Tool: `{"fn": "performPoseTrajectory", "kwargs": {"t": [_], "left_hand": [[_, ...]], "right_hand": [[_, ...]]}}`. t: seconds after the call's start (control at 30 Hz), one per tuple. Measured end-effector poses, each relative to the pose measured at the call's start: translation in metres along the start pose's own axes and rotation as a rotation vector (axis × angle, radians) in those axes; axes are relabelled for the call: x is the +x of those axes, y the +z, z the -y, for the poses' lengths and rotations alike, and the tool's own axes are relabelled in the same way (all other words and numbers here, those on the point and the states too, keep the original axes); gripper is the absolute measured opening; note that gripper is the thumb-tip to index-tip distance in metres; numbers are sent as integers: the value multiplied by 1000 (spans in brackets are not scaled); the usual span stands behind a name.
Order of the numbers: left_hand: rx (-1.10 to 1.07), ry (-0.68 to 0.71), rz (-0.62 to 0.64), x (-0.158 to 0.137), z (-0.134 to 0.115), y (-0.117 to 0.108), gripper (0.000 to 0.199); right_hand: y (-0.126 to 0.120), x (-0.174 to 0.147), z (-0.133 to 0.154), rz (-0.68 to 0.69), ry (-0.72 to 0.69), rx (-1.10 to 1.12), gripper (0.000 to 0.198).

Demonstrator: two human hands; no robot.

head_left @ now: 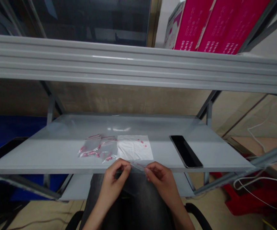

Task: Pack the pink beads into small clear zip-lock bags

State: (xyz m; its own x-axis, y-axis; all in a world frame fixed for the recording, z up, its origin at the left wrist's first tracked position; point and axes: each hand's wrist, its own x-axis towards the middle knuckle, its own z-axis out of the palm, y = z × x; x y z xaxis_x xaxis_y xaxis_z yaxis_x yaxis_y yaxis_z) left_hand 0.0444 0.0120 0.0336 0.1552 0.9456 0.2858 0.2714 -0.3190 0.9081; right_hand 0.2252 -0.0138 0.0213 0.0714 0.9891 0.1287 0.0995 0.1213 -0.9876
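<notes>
Between my two hands, just off the shelf's front edge, is a small clear zip bag (137,165). My left hand (116,177) pinches its left end between thumb and forefinger. At the other end, my right hand (161,179) grips it the same way. A white paper sheet (133,149) lies beyond the bag, with several small red pieces (142,141) near its upper right corner. Left of the paper rest clear zip bags (91,146) holding small red pieces. What the bag in my hands contains, if anything, I cannot make out.
A black phone (186,151) lies on the right of the grey shelf (64,137). Above it runs a thick metal beam (138,67), with pink boxes (215,25) at the upper right. White cables (258,180) hang on the right. Another dark device (5,148) is at the left edge.
</notes>
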Motion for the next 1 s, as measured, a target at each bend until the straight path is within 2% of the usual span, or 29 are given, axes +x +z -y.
{"fn": "performPoseTrajectory", "kwargs": {"t": [0.33,0.5,0.57,0.73,0.83,0.87,1.0], "left_hand": [[42,34,20,-8,-8,3,22],[100,69,-2,-10,-8,2,20],[117,95,-25,-12,-9,1,20],[167,156,-44,-18,-16,-2,19],[199,197,-23,-22,-17,-2,18],[216,214,-15,-24,-17,-1,17],[299,293,11,-28,-17,1,13]], "right_hand": [[-16,-8,3,42,-97,-213,19],[-15,-9,7,1,-256,-366,17],[-14,-10,10,-10,-304,-369,17],[-15,-13,13,63,-286,-306,14],[-11,-13,15,81,-333,-282,36],[-9,-13,16,99,-352,-282,38],[7,-11,20,124,-404,-319,1]]}}
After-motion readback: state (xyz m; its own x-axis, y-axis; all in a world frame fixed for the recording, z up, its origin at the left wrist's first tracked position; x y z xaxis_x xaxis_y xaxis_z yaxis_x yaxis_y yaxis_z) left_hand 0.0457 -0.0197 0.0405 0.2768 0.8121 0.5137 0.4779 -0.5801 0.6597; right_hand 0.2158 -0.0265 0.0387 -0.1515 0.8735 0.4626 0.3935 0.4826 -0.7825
